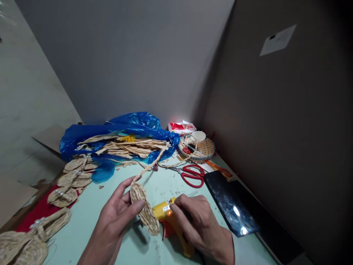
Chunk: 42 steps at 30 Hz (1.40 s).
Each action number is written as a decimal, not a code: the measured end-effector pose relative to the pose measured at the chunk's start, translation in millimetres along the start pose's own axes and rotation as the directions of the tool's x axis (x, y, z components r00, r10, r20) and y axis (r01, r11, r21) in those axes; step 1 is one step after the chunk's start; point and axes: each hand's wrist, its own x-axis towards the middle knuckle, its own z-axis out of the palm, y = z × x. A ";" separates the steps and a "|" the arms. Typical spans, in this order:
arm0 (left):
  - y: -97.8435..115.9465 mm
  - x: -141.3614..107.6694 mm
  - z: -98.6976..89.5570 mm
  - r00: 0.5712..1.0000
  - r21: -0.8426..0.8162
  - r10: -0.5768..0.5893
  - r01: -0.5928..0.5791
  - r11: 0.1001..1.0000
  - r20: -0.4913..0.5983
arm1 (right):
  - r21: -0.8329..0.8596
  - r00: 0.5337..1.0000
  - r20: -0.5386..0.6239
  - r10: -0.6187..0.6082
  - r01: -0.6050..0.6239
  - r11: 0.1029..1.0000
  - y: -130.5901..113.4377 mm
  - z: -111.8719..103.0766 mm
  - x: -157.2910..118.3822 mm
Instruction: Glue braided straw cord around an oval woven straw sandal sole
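Observation:
My left hand (118,213) holds a flat oval coil of braided straw (143,206), thumb across its front and fingers behind. From the coil's top, a loose braid tail (151,167) runs up and back to the straw bundle. Just right of the coil is a yellow glue gun (176,224) with a red trigger and a small lit orange light. Its front end passes behind the coil, so the nozzle is partly hidden. My right hand (195,217) is closed, with thumb and forefinger pinching the rear of the gun's body; the other fingers are curled.
Behind lies a blue plastic bag (138,121) with straw strips (129,147). Red-handled scissors (193,176), a woven basket (206,149) with a white cup (198,137), and a dark phone (228,202) are at right. Finished straw bows (74,179) line the left edge.

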 end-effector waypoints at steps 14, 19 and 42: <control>0.4 1.1 -8.1 0.990 0.014 -0.143 0.143 0.990 -0.020 | 0.289 0.960 0.115 0.256 -0.279 0.916 5.6 4.0 -0.1; 3.5 -16.1 1.3 0.978 0.046 -0.203 0.201 0.978 0.052 | 0.548 0.878 0.174 0.447 -0.463 0.697 6.1 3.6 6.1; -10.3 2.1 -14.6 0.980 0.223 -0.186 0.199 0.954 -0.076 | 0.264 0.851 0.322 0.415 -0.502 0.824 -5.4 -35.1 24.5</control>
